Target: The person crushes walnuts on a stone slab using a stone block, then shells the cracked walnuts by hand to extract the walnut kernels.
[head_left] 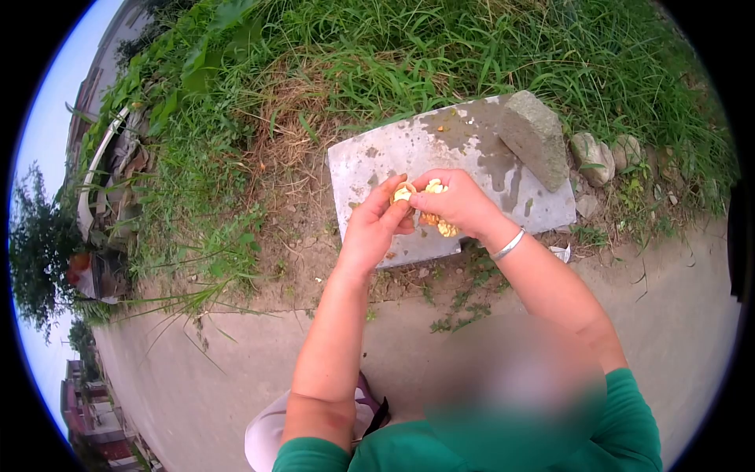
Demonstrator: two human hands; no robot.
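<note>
My left hand (371, 226) pinches a piece of walnut (403, 193), pale yellow kernel inside a brownish shell, above the grey slab. Close against it, my right hand (464, 206) has its thumb and fingers closed around several pale and tan walnut kernels (447, 229), which bulge out beyond its fingers. The right fingertips touch or nearly touch the piece in my left hand. A silver bangle (509, 245) circles my right wrist. Beneath both hands lies the flat slab (358, 169), with dark wet patches and small crumbs.
A rough block of stone (535, 134) rests on the slab's right end. Smaller rocks (594, 160) sit to its right. Tall grass (503, 47) grows behind the slab. Concrete paving (228, 354) runs along the front, with a scrap of litter (560, 252) at its edge.
</note>
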